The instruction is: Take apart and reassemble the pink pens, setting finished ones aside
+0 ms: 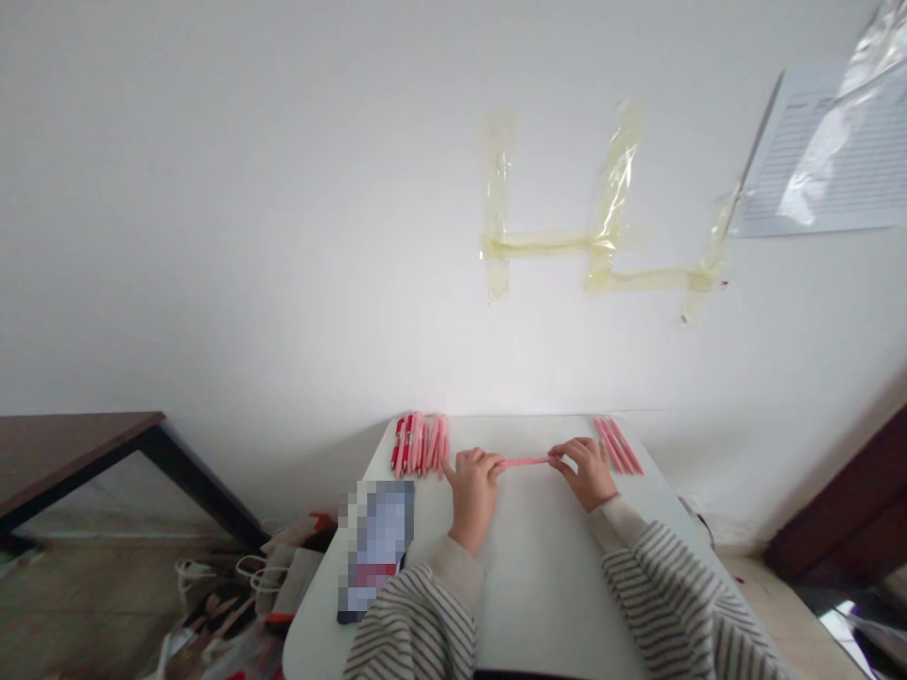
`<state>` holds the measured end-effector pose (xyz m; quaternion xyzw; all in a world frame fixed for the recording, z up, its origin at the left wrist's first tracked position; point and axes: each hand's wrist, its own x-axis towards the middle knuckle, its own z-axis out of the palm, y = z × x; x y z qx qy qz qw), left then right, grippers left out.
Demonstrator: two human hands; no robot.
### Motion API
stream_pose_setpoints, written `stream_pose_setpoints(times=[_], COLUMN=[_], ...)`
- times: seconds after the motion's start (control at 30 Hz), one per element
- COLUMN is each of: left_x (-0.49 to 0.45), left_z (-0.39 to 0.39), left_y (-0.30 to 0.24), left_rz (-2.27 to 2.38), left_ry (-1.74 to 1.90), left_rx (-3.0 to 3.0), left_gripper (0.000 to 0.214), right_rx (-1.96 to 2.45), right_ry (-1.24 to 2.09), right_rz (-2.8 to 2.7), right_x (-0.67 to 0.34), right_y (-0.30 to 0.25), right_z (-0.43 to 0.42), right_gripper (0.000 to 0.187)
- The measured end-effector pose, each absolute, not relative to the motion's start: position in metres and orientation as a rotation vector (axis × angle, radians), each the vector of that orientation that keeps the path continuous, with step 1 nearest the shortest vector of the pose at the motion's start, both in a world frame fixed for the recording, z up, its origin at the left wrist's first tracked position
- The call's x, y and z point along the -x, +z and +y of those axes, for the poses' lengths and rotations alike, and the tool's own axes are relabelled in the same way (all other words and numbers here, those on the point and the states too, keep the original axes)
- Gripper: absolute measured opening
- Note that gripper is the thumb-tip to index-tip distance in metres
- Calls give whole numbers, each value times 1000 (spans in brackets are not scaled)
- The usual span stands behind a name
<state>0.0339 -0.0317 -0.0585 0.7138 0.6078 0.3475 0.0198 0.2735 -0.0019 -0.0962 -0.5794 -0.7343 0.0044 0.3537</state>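
Between my two hands a pink pen [525, 461] is held level above the white table [545, 567]. My left hand [473, 486] pinches its left end, and my right hand [587, 470] grips the right end with thumb and fingers. Just left of my left hand lies a row of several pink and red pens [419, 446], side by side near the table's back edge. Close to my right hand, a smaller group of pink pens [618, 446] lies slanted at the back right.
A phone-like object [379, 548], blurred out, lies at the table's left side. The white wall [283, 236] rises behind, with yellowed tape and a taped paper [822, 161]. Bags and loose items [276, 576] crowd the floor beside a brown table [77, 444] at left.
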Motion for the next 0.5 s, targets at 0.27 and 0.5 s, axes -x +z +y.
stream_pose_setpoints(times=[0.27,0.5], left_x=[-33,-34], left_z=[-30,-31], left_y=[-61,-61], left_rz=[1882,1888], left_ry=[1087,1096], left_rx=[-2221,-2232], left_gripper=[12,12], right_rx=[1500,1584], right_ry=[17,8], right_rz=[-1900,-1936], right_x=[-276,-274], right_y=[-99,-96], right_z=[0,-3], right_gripper=[41,37])
